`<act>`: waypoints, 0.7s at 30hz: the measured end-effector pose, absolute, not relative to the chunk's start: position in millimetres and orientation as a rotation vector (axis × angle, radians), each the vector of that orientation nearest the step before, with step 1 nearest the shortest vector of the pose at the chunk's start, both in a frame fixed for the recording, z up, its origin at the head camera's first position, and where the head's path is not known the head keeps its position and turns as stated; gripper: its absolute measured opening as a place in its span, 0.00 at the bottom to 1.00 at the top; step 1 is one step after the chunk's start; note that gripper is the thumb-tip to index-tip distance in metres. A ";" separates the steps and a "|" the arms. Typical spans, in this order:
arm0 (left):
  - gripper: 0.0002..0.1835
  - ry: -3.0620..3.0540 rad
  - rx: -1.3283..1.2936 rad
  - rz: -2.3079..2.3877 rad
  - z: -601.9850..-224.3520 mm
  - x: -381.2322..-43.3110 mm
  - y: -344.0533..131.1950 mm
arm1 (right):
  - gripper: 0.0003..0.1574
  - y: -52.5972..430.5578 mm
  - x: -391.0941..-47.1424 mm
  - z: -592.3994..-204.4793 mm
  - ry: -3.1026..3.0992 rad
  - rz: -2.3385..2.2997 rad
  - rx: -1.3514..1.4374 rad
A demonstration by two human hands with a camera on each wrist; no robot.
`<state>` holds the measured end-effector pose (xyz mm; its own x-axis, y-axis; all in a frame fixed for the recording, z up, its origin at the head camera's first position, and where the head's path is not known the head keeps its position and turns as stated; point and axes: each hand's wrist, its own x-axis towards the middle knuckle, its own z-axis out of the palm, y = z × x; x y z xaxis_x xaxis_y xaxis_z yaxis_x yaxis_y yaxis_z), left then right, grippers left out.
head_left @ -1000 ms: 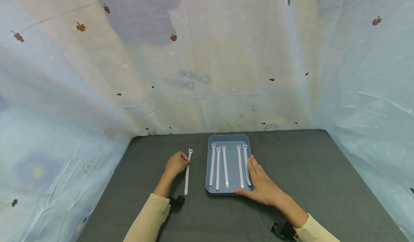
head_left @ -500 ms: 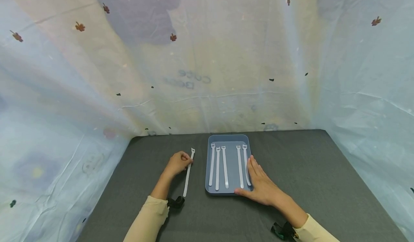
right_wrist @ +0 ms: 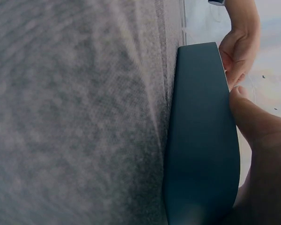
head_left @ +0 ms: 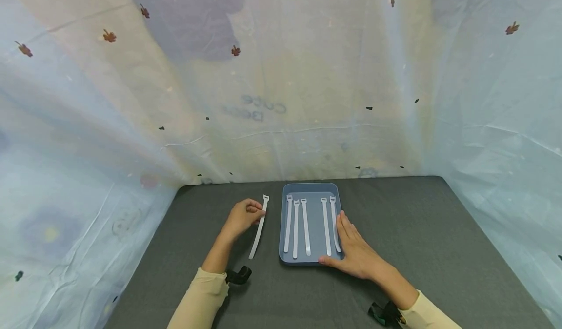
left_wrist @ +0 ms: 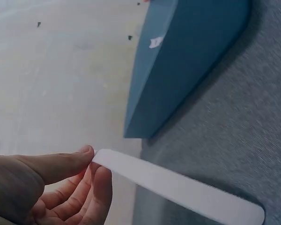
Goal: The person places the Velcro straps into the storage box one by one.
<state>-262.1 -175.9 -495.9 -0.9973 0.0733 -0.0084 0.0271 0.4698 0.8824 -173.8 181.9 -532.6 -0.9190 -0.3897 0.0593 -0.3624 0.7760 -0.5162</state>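
My left hand (head_left: pixel 240 219) pinches a white strap-like cable tie (head_left: pixel 260 230) with a slotted head, between thumb and fingers, left of the blue-grey tray (head_left: pixel 316 188). In the left wrist view the tie (left_wrist: pixel 173 185) stretches from the fingertips toward the dark cloth, its flat tail end rounded. My right hand (head_left: pixel 357 253) rests against the tray's near right corner, fingers straight along the right side and thumb at the near rim. Inside the tray lie similar ties lengthwise: three ties (head_left: pixel 296 229) at the left and two ties (head_left: pixel 326 226) at the right, one partly behind the right fingers.
Dark grey cloth (head_left: pixel 417 231) covers the table. A pale printed curtain (head_left: pixel 281 85) hangs behind it and along both sides. Black wrist mounts (head_left: pixel 239 275) sit at both cuffs, close over the cloth.
My left hand has moved slightly right and away from me with the cable tie, whose head now sits farther back and nearer the tray. The right hand and tray stay put.
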 end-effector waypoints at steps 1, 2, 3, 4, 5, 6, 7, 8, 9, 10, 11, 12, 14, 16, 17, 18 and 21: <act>0.08 2.648 0.094 1.609 -493.7 -261.6 -174.5 | 0.83 181.9 -173.8 -532.7 2.913 -0.829 -0.618; 0.08 2.646 0.102 1.622 -491.5 -261.1 -173.2 | 0.83 182.0 -173.9 -532.8 2.913 -0.828 -0.618; 0.08 2.648 0.104 1.626 -489.4 -260.5 -171.9 | 0.83 182.1 -173.9 -532.9 2.914 -0.826 -0.618; 0.08 2.650 0.108 1.632 -487.3 -260.0 -170.7 | 0.83 182.2 -174.1 -533.1 2.914 -0.827 -0.617; 0.09 2.654 0.114 1.634 -485.2 -259.2 -169.6 | 0.83 182.3 -174.1 -533.2 2.913 -0.828 -0.616; 0.09 2.653 0.121 1.639 -483.1 -258.5 -168.5 | 0.83 182.4 -174.2 -533.4 2.913 -0.828 -0.615; 0.09 2.650 0.130 1.646 -480.9 -257.6 -167.3 | 0.83 182.5 -174.2 -533.5 2.912 -0.828 -0.614; 0.09 2.644 0.139 1.654 -478.5 -256.4 -166.2 | 0.83 182.5 -174.2 -533.7 2.911 -0.828 -0.614; 0.10 2.635 0.150 1.662 -476.0 -255.2 -164.9 | 0.83 182.6 -174.3 -533.9 2.912 -0.827 -0.613; 0.10 2.623 0.165 1.675 -473.6 -254.1 -163.5 | 0.83 182.7 -174.2 -534.1 2.912 -0.826 -0.614; 0.10 2.611 0.179 1.687 -471.4 -253.3 -162.2 | 0.83 182.8 -174.1 -534.2 2.914 -0.824 -0.615; 0.11 2.597 0.190 1.703 -469.0 -252.3 -160.8 | 0.83 182.8 -174.2 -534.5 2.915 -0.821 -0.615; 0.11 2.578 0.213 1.723 -463.8 -250.2 -157.2 | 0.83 182.9 -174.1 -534.8 2.919 -0.820 -0.617; 0.11 2.563 0.242 1.743 -458.6 -248.5 -153.1 | 0.83 182.8 -174.1 -534.8 2.922 -0.820 -0.619; 0.12 2.554 0.256 1.754 -456.0 -247.4 -151.0 | 0.83 182.8 -174.2 -534.9 2.923 -0.821 -0.619; 0.12 2.545 0.273 1.766 -453.2 -246.2 -148.5 | 0.83 182.7 -174.3 -534.9 2.923 -0.823 -0.619; 0.13 2.520 0.325 1.795 -446.2 -243.7 -140.1 | 0.83 182.7 -174.4 -534.6 2.922 -0.827 -0.618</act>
<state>-243.7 -140.1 -446.2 -0.9777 0.1870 0.0959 0.1518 0.3128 0.9376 -174.4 182.7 -534.6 -0.9195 -0.3873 0.0664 -0.3647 0.7782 -0.5113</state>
